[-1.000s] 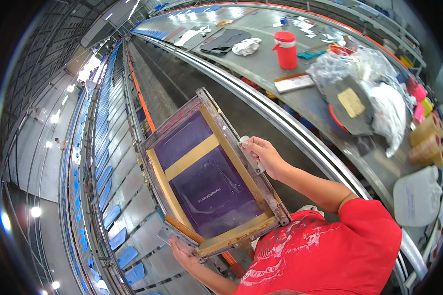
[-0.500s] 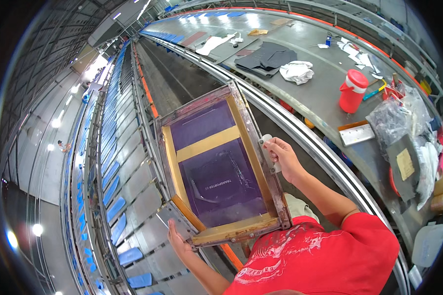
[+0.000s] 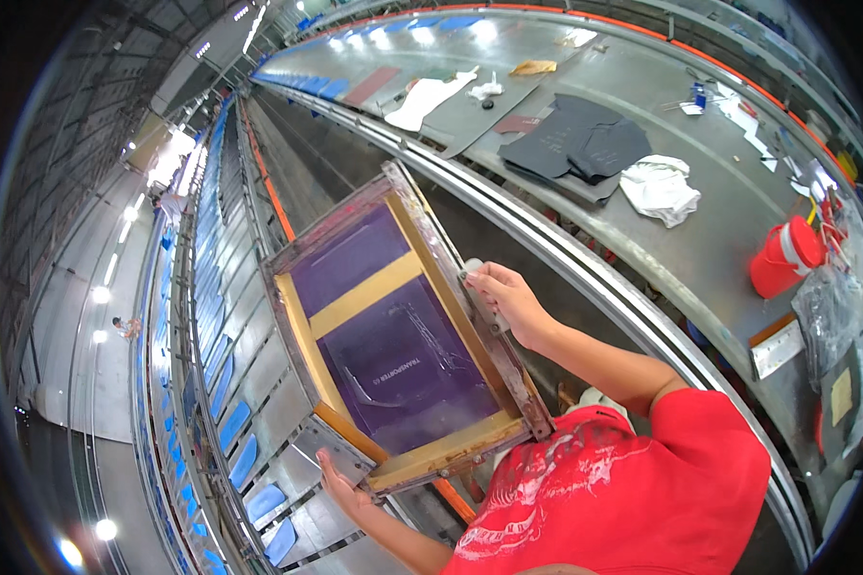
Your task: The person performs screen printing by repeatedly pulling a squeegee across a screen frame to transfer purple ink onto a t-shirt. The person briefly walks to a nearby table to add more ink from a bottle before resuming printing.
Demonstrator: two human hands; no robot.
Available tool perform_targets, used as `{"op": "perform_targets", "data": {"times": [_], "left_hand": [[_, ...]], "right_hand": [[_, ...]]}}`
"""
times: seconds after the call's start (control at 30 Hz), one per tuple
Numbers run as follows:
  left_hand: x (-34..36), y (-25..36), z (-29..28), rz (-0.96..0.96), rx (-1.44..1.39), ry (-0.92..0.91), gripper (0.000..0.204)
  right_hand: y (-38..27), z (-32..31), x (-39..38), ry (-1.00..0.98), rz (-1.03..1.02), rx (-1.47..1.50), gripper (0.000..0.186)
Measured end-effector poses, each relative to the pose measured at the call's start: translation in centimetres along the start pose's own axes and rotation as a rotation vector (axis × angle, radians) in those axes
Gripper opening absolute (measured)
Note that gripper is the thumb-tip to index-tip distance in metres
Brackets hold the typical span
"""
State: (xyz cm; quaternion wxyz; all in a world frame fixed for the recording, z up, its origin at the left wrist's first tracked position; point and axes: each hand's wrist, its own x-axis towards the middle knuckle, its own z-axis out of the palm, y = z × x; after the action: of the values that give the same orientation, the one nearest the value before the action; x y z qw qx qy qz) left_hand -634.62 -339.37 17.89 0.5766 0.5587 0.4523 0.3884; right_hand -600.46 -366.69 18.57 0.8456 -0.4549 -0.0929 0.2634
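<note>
I carry a screen printing frame (image 3: 393, 345) with purple mesh and yellow taped borders, tilted in front of my red-shirted body. My right hand (image 3: 503, 302) is closed on a grey handle (image 3: 472, 273) on its right rail. My left hand (image 3: 340, 479) holds a metal plate (image 3: 328, 444) at the frame's lower left corner, beside a squeegee with an orange strip (image 3: 353, 428).
A long rail-edged metal table (image 3: 700, 268) at right holds dark sheets (image 3: 571, 144), white cloth (image 3: 657, 190), a red jug (image 3: 777, 259) and plastic bags. A platen line (image 3: 244, 374) with blue pads runs along the left. A person (image 3: 125, 326) is far left.
The table's jug, sheets and cloth have shifted rightward and down in my view as my position or head moved. Both hands still hold the frame and plate.
</note>
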Motion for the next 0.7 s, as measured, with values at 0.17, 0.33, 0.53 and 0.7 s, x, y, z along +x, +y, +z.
{"op": "perform_targets", "data": {"times": [0.17,0.33,0.53,0.7], "left_hand": [[6.9,-1.6,2.9,-0.148,-0.178,0.097,0.080],[17.4,-2.4,6.6,-0.102,-0.131,0.170,0.079],[35.1,-2.6,9.8,0.018,-0.184,0.164,0.077],[45.4,2.4,15.5,-0.083,-0.190,0.097,0.076]], "right_hand": [[2.6,3.7,10.8,-0.052,0.085,-0.024,0.016],[5.9,8.4,24.2,-0.102,0.152,-0.069,0.016],[6.1,16.2,39.1,-0.131,0.101,-0.086,0.017],[6.9,18.8,48.4,-0.076,0.065,-0.025,0.017]]}}
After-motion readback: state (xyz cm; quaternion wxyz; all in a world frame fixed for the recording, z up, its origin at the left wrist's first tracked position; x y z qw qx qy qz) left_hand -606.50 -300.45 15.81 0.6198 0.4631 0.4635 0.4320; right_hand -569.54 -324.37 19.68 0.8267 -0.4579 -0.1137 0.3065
